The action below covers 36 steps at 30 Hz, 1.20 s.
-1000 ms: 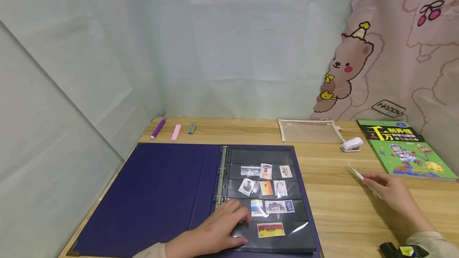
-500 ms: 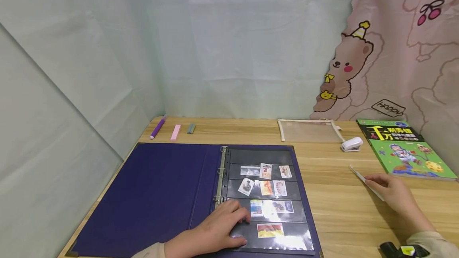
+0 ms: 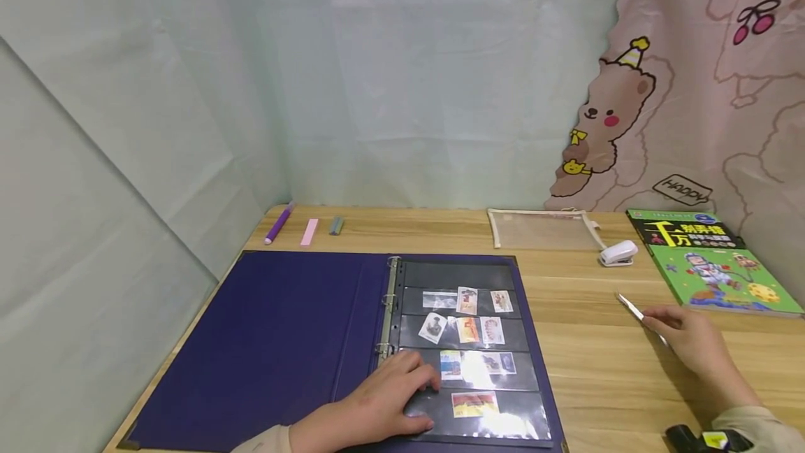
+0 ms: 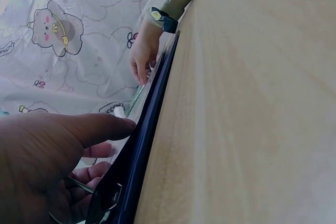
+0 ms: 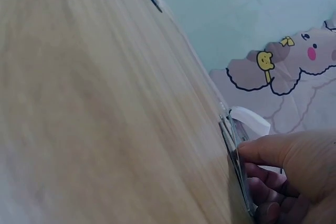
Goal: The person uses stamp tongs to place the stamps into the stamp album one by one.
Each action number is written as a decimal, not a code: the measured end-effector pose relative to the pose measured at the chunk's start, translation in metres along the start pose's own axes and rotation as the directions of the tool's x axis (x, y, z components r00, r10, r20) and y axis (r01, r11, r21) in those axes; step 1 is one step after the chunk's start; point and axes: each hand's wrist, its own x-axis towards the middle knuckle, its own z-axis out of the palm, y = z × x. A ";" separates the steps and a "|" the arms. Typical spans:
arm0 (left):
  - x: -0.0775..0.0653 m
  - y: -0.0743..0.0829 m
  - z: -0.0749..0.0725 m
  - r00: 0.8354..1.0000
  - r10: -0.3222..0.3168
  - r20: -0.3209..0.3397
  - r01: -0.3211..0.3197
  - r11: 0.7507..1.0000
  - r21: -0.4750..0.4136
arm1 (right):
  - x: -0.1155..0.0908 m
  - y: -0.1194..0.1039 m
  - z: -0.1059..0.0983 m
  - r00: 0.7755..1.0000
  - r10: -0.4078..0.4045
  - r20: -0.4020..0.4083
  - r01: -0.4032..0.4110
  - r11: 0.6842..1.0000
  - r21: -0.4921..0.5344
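Note:
A dark blue ring-binder stamp album point(image 3: 295, 341) lies spread on the wooden table. Its black page point(image 3: 453, 275) has clear strips with several stamps point(image 3: 475, 405) in them. My left hand point(image 3: 383, 397) rests on the page's lower left, beside the metal rings point(image 3: 389, 303), fingers loosely bent. In the left wrist view its thumb point(image 4: 107, 128) lies along the page edge. Right of the album, my right hand point(image 3: 685, 341) pinches metal tweezers point(image 3: 631, 307) between thumb and fingers, their tips pointing away to the back left. The tweezers point(image 5: 234, 156) stay close over the table in the right wrist view.
Behind the album lie a purple pen point(image 3: 279, 224), a pink strip point(image 3: 309, 232) and a small grey-green piece point(image 3: 336, 226). A mesh zip pouch point(image 3: 546, 231), a white stapler point(image 3: 618, 253) and a green book point(image 3: 717, 271) sit at the back right.
My right hand and the tweezers have shifted slightly to the right. Bright glare has appeared on the lower page strips. My left hand has stayed in place.

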 end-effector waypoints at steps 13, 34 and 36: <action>0.000 -0.002 -0.001 1.000 -0.006 0.011 0.005 0.999 0.043 | 0.006 -0.002 0.003 1.000 0.013 0.000 -0.013 1.000 -0.007; 0.006 -0.017 -0.014 0.999 -0.006 -0.054 0.013 0.990 0.141 | 0.015 -0.026 0.000 0.993 -0.115 -0.031 0.117 0.992 0.045; 0.007 -0.020 -0.016 0.995 -0.016 -0.100 0.031 0.988 0.151 | 0.016 -0.031 0.000 0.990 -0.135 -0.041 0.137 0.990 0.041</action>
